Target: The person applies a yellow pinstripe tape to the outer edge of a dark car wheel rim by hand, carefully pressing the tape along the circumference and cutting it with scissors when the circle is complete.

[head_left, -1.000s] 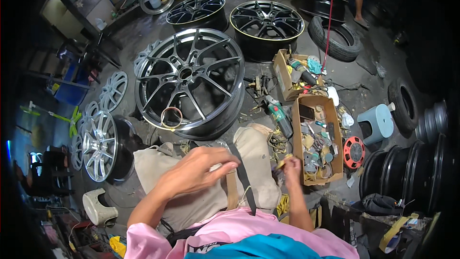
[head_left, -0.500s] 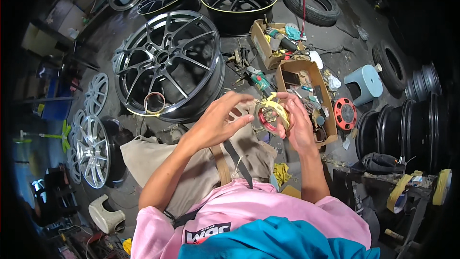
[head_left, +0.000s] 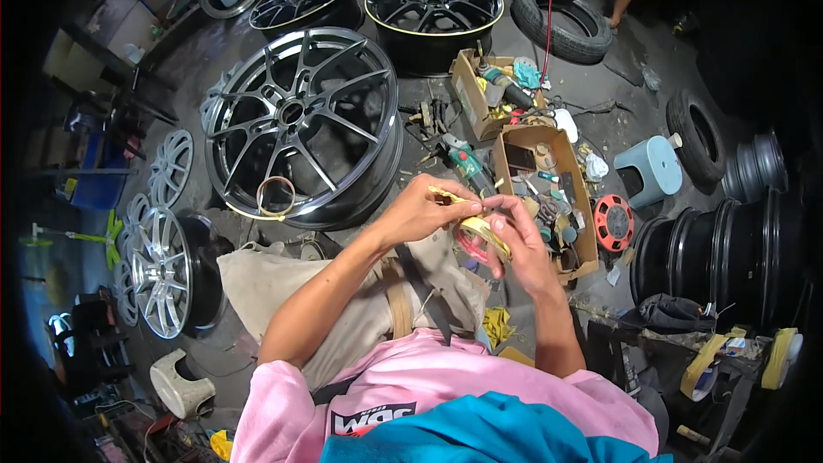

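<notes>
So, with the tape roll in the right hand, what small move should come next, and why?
Probably the left hand should gently draw the loose yellow piece away from the tape roll. The left hand seems to pinch that crumpled piece beside the roll, and the right hand grips the roll, so it could steady it. Whether the piece joins the roll, I cannot tell.

Roll of yellow tape (head_left: 485,229), held in the air.
The roll is a ring, yellow on its outside and pinkish red on its inside, tilted so that its hole is partly visible. The right hand (head_left: 526,250) holds it and covers one side. A narrow yellow strip (head_left: 443,196) is pinched in the left hand (head_left: 418,211); whether it joins the roll, I cannot tell.
</notes>
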Demonstrator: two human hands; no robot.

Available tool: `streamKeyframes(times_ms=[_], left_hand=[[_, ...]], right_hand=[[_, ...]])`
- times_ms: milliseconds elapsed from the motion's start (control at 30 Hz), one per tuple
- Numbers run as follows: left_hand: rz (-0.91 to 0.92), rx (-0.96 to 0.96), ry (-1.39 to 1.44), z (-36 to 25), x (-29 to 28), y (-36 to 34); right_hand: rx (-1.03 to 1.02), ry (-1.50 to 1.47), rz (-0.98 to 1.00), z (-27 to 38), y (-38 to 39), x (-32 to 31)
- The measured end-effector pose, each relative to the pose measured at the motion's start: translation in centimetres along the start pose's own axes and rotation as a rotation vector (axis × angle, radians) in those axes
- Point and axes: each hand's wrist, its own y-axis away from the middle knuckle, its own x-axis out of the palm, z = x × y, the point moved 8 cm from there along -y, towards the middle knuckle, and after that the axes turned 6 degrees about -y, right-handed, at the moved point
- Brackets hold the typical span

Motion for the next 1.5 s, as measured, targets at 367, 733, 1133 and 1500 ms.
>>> streamKeyframes(times_ms=[367,733,1133,1500], left_hand=[[-0.213,-0.086,0.435,-0.5,-5.6,0.5],[-0.132,0.243,-0.598,-7.9,-0.8,2.9],[-0.284,0.263,-0.447,-6.8,-5.1,4.1],[-0.236,0.264,-0.345,-3.2,-9.8,4.5]], right_hand=[[-0.105,0.01,0.017,-0.6,0.9,-1.9],[-0.311,0.02,0.121,3.8,-0.9,-2.3],[-0.201,0.006,0.268,1.8,-4.2,4.4],[-0.121,0.038,0.375,0.2,-4.9,6.5]])
